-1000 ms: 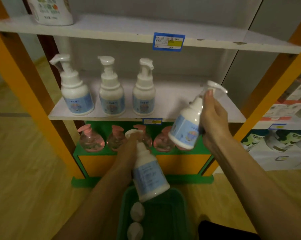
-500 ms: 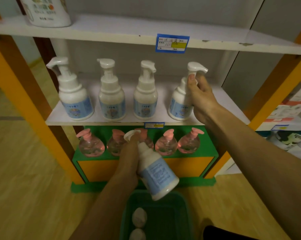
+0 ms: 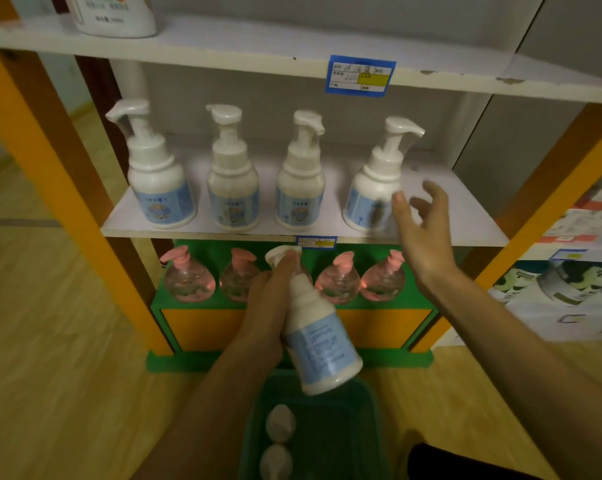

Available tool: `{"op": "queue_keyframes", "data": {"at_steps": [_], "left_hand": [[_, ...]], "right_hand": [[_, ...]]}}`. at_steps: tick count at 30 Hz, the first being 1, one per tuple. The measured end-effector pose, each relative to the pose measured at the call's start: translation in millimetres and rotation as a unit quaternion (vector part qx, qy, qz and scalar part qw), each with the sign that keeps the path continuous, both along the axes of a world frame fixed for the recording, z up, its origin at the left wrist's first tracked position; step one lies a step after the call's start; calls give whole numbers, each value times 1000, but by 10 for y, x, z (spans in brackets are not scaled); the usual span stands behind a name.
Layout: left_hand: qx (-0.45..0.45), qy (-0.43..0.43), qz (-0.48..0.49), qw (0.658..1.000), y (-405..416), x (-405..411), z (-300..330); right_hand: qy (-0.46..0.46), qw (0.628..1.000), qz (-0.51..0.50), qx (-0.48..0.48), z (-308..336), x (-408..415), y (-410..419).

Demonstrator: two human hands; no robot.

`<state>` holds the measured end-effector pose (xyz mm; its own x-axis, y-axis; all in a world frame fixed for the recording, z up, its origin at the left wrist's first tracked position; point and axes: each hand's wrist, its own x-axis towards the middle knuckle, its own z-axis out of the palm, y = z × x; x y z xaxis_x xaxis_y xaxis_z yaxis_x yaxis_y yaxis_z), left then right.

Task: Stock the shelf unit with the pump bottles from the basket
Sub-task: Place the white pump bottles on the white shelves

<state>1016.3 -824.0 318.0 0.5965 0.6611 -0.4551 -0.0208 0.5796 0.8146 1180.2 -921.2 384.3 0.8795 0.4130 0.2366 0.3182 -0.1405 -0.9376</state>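
Several white pump bottles with blue labels stand in a row on the white middle shelf (image 3: 466,216); the rightmost one (image 3: 374,188) stands upright and free. My right hand (image 3: 422,230) hovers just right of it, fingers spread, holding nothing. My left hand (image 3: 272,299) grips the neck of another white pump bottle (image 3: 318,337), tilted with its base toward me, above the green basket (image 3: 369,427). Two more pump tops (image 3: 280,422) show inside the basket.
Several pink pump bottles (image 3: 188,278) line the green bottom shelf behind my left hand. A large white container (image 3: 116,15) sits on the top shelf. Orange posts (image 3: 50,161) frame the unit. Boxed goods (image 3: 569,292) are stacked at the right on the wooden floor.
My right hand set its bottle on the middle shelf, let go of the pump and drew back to the right. My left hand raised its bottle slightly above the basket.
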Motion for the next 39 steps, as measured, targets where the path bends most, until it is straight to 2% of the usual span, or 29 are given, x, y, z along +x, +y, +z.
{"op": "queue_keyframes", "data": {"at_steps": [2,5,7,9,15,18,19,20,23,25,33,39], "left_hand": [[11,-4,-8,1000,-9,-2,28],[5,-32,-20,999,-48,-30,85],[-16,-78,-34,996,-71,-61,108],[-34,-111,-41,992,-89,-92,115],[-38,-168,-35,984,-122,-109,144],[-21,-161,-24,986,-150,-86,168],[-12,-150,-14,988,-154,-82,174],[-6,-138,-4,990,-154,-77,182],[5,-96,19,995,-150,-65,204],[38,-67,27,997,-138,-64,192],[125,51,47,990,-123,-84,193],[168,81,-11,982,-121,-107,222]], "right_hand": [[2,1000,5,-5,-197,-230,-242],[121,988,71,-70,-439,-473,-452],[247,947,150,-139,-471,-592,-488],[343,904,226,-118,-435,-678,-488],[399,848,341,-74,-455,-740,-433],[446,802,397,-22,-444,-763,-410],[444,797,409,-16,-441,-777,-403],[425,807,410,-23,-442,-791,-395],[302,877,363,-88,-447,-836,-367],[259,898,340,-109,-461,-846,-357],[228,902,345,-127,-535,-901,-311],[244,911,308,-124,-574,-870,-321]]}}
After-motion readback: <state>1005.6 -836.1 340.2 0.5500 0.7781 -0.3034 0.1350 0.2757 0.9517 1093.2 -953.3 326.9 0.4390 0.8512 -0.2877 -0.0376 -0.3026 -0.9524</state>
